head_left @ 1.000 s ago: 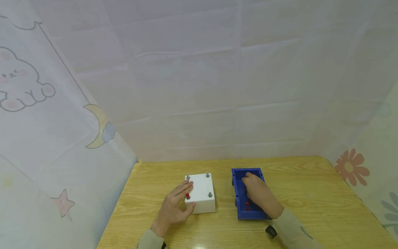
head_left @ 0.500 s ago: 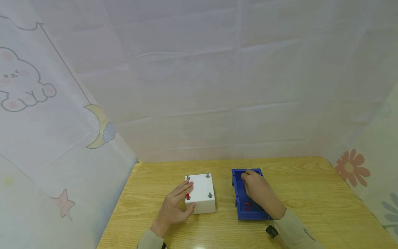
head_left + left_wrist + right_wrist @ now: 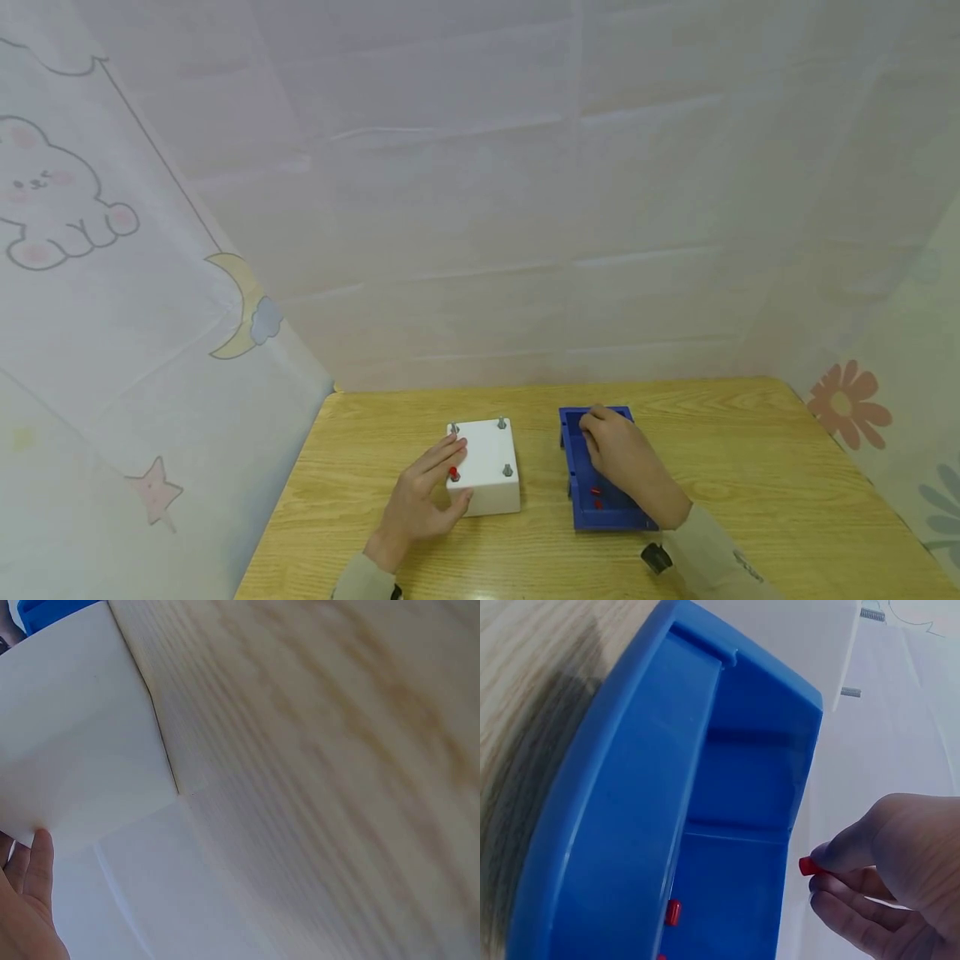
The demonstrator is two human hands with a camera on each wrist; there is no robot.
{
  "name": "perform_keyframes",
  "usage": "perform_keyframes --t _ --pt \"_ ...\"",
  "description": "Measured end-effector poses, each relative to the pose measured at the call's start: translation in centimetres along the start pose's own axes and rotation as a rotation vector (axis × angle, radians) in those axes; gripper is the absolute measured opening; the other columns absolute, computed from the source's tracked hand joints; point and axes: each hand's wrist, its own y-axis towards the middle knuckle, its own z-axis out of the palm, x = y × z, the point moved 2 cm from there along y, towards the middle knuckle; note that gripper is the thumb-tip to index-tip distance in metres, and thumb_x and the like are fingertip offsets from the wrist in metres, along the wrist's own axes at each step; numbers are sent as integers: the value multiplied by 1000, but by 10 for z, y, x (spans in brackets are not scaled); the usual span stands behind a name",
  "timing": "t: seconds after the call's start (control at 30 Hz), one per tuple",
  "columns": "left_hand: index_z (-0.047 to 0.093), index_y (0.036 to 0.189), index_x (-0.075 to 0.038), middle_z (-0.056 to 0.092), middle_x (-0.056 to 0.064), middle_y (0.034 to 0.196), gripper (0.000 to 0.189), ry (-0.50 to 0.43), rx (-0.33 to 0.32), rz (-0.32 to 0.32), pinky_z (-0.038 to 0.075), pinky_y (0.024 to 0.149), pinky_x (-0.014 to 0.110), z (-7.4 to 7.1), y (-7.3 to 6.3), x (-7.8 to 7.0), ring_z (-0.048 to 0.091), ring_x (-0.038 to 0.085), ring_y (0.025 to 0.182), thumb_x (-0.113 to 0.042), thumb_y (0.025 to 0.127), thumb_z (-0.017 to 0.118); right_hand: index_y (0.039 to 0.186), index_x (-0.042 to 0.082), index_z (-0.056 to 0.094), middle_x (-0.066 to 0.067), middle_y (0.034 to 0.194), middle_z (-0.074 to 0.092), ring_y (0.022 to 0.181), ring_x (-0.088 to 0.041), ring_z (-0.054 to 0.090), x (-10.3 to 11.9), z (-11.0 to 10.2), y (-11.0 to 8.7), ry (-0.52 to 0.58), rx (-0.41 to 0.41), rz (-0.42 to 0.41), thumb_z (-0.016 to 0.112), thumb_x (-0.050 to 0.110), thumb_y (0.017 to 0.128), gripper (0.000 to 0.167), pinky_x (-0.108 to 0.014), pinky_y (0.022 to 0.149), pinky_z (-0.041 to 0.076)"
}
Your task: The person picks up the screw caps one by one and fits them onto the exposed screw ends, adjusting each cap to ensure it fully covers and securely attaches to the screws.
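Note:
A white box (image 3: 487, 454) stands on the table with bare metal bolts (image 3: 507, 471) rising from corners of its top. On the near-left bolt sits a red cap (image 3: 453, 472). My left hand (image 3: 420, 496) rests on the box's left side, fingers laid over the top and thumb against the near wall. To the right is a blue bin (image 3: 611, 527), where my right hand (image 3: 626, 454) hovers over the far part. Between thumb and fingertips it pinches a small red cap (image 3: 807, 865), plain in the right wrist view. Loose red caps (image 3: 673, 913) lie in the bin.
The wooden table (image 3: 735, 467) meets a pale fabric wall (image 3: 480, 250) at the back, and printed fabric hangs on both sides. A gap of bare wood separates box from bin. A dark wristband (image 3: 656, 558) shows by the right sleeve.
My right hand has risen slightly and shifted a little toward the bin's far left corner. The left hand and the box stay where they were.

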Motion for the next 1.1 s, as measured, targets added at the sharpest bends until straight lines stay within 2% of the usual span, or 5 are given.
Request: perform_keyframes --t 0.23,0.4,0.8,1.1 --pt "70 132 7 72 23 134 50 -3 2 2 55 114 37 0 1 1 70 47 123 -23 92 78 95 3 79 -7 96 73 82 -21 74 5 -3 2 -2 -21 3 86 -2 85 13 -32 67 66" --pt "70 131 8 72 24 134 51 -6 4 5 55 114 37 -1 1 0 70 48 122 -22 90 80 97 4 81 -9 100 74 86 -23 76 10 -6 4 48 -6 33 85 0 87 12 -33 71 67" --pt "70 131 8 72 24 133 51 -4 -1 9 57 112 40 0 2 -1 70 48 121 -22 91 79 97 5 81 -7 102 75 86 -19 76 15 -9 9 182 -51 38 86 -3 85 15 -28 70 67" --pt "70 132 7 72 23 134 51 1 7 -11 57 112 40 -1 2 -1 70 47 122 -24 92 78 94 8 80 -5 99 74 82 -16 75 23 -14 13 248 -96 -10 87 -6 82 19 -22 67 65"
